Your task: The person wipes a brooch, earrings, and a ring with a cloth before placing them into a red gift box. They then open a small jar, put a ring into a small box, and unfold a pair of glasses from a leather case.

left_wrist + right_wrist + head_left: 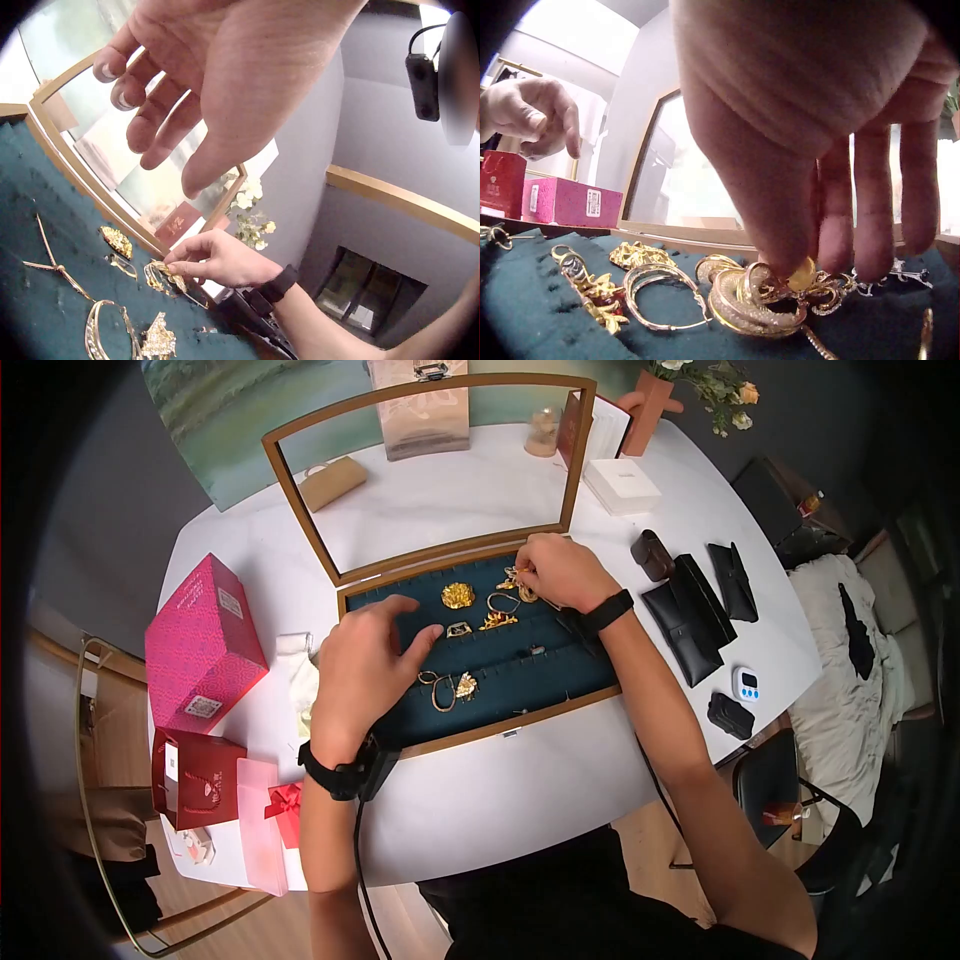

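My right hand (568, 572) reaches into the far right part of an open jewelry case (460, 737) lined with dark teal fabric. Its thumb and fingertips pinch a gold jewelry piece (802, 275), partly hidden by the hand. Right against it lies a coiled gold piece (735, 309) with sparkling bands. A gold hoop (664, 327) and a gold cluster ornament (457, 596) lie to the left. Over the left side of the case hovers my left hand (365, 660), fingers spread and holding nothing. Below it rest a curved gold piece (94, 334) and a small gold ornament (158, 339).
The case's glass lid (330, 572) stands raised at the back. To the left are a pink box (205, 645) and a red bag (200, 780). On the right lie black pouches (685, 630), a small white timer (745, 684) and a white box (622, 487).
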### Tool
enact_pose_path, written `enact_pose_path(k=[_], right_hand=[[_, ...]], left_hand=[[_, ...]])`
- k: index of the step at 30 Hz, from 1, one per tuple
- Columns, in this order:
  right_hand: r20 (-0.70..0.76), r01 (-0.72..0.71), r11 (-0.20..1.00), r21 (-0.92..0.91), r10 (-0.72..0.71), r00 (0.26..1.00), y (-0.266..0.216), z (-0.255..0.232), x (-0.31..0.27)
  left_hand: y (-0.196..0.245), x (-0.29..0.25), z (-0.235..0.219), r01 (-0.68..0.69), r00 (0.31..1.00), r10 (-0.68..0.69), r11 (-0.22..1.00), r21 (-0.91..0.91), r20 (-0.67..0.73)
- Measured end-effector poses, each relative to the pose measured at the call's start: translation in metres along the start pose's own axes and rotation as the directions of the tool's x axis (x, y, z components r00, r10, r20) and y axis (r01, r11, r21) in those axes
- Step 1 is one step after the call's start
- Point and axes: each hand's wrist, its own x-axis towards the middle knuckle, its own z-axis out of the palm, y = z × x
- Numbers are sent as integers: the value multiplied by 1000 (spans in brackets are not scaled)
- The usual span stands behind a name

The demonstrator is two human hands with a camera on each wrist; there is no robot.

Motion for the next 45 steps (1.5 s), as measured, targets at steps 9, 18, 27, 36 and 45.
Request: enact_pose_path(k=[9, 18, 27, 36, 45], right_hand=[[-429, 134, 990, 37, -105, 897, -34, -55, -16], [-612, 525, 752, 399, -209, 763, -93, -71, -36], [-557, 552, 539, 637, -173, 812, -113, -64, -39], [-291, 320, 196, 927, -162, 943, -112, -64, -47], [-194, 215, 127, 968, -160, 968, -103, -70, -50]], left_hand=[[-3, 7, -1, -88, 994, 75, 984, -157, -84], [8, 5, 7, 30, 995, 67, 506, -862, 74], [10, 5, -2, -9, 1000, -6, 319, -948, -11], [23, -6, -19, -210, 950, 19, 778, -592, -313], [14, -6, -22, -97, 992, -30, 462, -881, -125]])
